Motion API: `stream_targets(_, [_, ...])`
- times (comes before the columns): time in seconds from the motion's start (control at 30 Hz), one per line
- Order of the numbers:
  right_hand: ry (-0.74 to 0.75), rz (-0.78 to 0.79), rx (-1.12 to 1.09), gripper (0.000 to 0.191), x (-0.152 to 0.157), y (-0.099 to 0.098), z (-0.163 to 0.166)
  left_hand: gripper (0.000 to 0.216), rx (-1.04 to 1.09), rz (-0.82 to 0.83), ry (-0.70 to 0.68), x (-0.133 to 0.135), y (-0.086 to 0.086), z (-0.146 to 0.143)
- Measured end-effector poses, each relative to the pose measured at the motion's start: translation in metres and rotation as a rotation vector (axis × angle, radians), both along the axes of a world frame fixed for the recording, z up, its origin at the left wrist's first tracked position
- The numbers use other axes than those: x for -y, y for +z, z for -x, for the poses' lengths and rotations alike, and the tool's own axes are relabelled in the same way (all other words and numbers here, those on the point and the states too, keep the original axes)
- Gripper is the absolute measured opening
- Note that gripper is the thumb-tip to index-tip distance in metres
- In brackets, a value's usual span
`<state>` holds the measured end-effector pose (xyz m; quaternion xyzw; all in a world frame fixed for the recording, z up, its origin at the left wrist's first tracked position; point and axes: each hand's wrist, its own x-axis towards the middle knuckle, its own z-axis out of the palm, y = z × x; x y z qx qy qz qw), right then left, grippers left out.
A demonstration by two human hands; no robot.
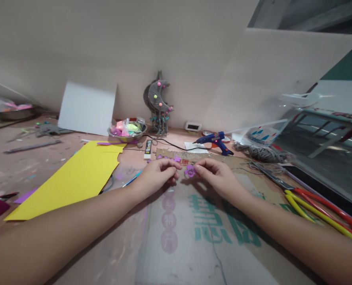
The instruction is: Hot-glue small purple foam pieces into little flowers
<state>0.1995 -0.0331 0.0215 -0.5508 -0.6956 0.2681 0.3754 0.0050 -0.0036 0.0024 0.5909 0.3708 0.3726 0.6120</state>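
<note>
Between the thumb and forefinger of my right hand [215, 174] is a small purple paper flower [190, 171], with a darker ring at its centre. My left hand [158, 174] is just left of it, apart from the flower, its fingers curled and thumb close to the forefinger. Whatever might be in that pinch is too small to make out. More small purple paper flowers [176, 158] lie beyond my left fingertips. Under both hands is a printed cardboard sheet [181, 253] with green and pink characters. A blue pen [132, 179] lies beside my left wrist.
Behind my hands rests a blue glue gun [213, 139], its red light lit and its cord on the table. Yellow paper [71, 178] lies left; scissors [321, 206] and a phone [324, 190] right. A decorated grey moon [158, 97] stands by the wall near a clay bowl [128, 138].
</note>
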Motion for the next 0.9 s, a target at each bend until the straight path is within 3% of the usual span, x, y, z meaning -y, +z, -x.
stream_targets(0.47, [0.006,-0.057,-0.022,0.023,0.0042,-0.0009,0.0018,0.029,-0.225,-0.326,-0.114,0.0059,0.0009,0.0039])
stream_targets(0.7, [-0.041,-0.098,-0.018,0.022,0.0025,0.0005,0.0002,0.021,-0.211,-0.162,-0.101,0.0065,-0.0019,0.0035])
stream_targets(0.9, [0.013,-0.08,0.046,0.023,0.0092,0.0004,0.0069,0.024,-0.153,-0.162,-0.11,0.0071,0.0002,0.0037])
